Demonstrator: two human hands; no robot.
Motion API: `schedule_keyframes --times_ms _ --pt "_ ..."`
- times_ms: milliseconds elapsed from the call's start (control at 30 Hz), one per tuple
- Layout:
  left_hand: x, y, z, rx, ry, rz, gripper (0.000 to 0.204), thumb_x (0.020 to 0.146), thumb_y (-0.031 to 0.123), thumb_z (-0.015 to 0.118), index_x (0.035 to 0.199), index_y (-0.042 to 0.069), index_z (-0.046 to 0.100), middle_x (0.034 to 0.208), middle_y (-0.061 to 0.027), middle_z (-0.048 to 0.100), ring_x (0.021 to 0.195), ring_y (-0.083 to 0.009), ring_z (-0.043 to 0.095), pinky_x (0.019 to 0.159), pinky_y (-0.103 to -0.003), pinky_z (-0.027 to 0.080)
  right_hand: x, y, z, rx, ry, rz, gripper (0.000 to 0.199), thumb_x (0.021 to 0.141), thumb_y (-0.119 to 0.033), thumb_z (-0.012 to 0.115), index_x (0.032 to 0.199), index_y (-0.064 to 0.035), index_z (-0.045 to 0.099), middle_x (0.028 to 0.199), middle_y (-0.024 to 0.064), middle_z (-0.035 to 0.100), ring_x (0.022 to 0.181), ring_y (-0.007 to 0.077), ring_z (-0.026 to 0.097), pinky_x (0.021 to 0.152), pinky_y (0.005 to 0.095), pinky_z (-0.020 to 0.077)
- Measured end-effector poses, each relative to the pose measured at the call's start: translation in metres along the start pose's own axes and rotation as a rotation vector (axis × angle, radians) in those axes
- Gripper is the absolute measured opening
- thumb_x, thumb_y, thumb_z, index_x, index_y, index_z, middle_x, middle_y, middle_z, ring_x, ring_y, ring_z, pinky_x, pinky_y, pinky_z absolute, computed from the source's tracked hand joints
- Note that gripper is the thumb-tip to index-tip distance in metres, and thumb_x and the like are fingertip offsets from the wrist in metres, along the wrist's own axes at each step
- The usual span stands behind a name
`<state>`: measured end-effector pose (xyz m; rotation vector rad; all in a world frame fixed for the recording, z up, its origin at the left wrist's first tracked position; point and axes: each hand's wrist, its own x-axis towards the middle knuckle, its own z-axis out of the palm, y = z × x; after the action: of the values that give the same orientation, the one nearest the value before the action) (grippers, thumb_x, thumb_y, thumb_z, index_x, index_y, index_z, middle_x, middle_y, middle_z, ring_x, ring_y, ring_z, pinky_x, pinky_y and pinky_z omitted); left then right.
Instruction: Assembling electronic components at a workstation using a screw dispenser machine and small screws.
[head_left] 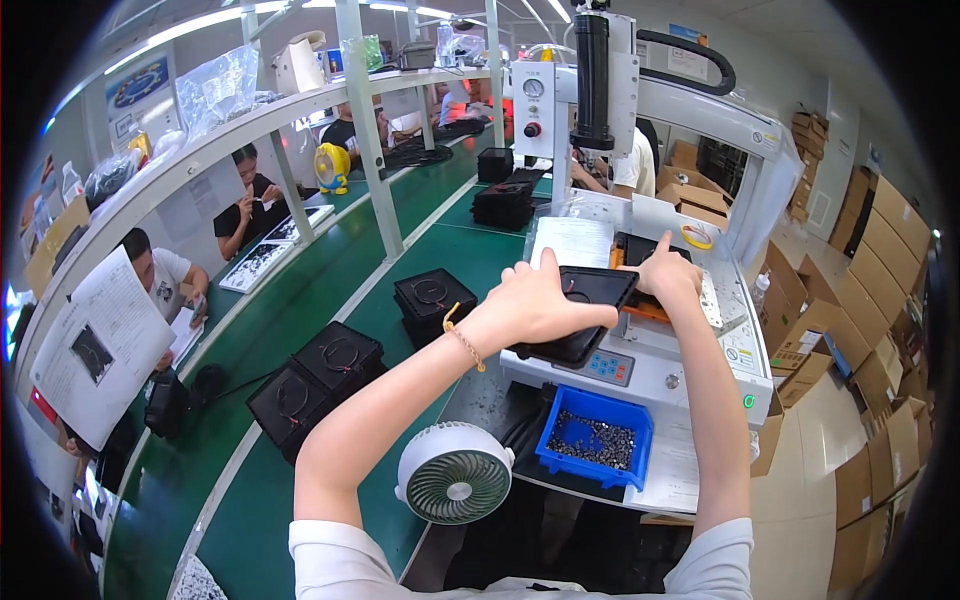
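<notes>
Left hand (540, 303) with thumb spread wide from the fingers, holding a black rectangular tray (602, 287) above the keypad (608, 367) of a white gantry machine (700, 385), right hand (672, 274) at a second black tray (642, 247) (grip hidden, cannot tell), blue parts bin (588, 471) below.

Below and left of the fingers (549, 264) we see a white fan (458, 476), farther left a hanging paper sheet (125, 345) and a clear plastic bag (216, 95), and well to their right cardboard boxes (897, 222).
</notes>
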<state>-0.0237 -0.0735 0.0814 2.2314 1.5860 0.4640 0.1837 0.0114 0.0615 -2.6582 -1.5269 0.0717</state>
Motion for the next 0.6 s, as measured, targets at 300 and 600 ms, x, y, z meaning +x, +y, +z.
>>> schedule_keyframes --times_ms 300,600 --pt "-0.007 -0.004 0.010 0.035 0.002 0.034 0.132 0.060 0.075 0.067 0.145 -0.016 0.020 0.128 -0.0386 0.045 0.123 -0.0466 0.047 0.098 -0.046 0.046 0.001 -0.007 -0.001 -0.044 0.010 0.012 0.115 0.072 -0.071 0.062 0.157 -0.0247 0.000 0.125 0.0172 0.062 0.116 0.0425 0.056 0.094 0.0550 0.0469" --pt "-0.010 -0.002 0.018 0.058 0.055 0.065 0.131 0.060 0.073 0.070 0.144 -0.016 0.022 0.126 -0.0385 0.048 0.122 -0.0465 0.048 0.101 -0.045 0.043 0.003 -0.006 0.004 -0.070 0.070 -0.023 0.109 0.076 -0.081 0.048 0.157 -0.0249 0.000 0.126 0.0196 0.062 0.113 0.0419 0.060 0.096 0.0551 0.0437"
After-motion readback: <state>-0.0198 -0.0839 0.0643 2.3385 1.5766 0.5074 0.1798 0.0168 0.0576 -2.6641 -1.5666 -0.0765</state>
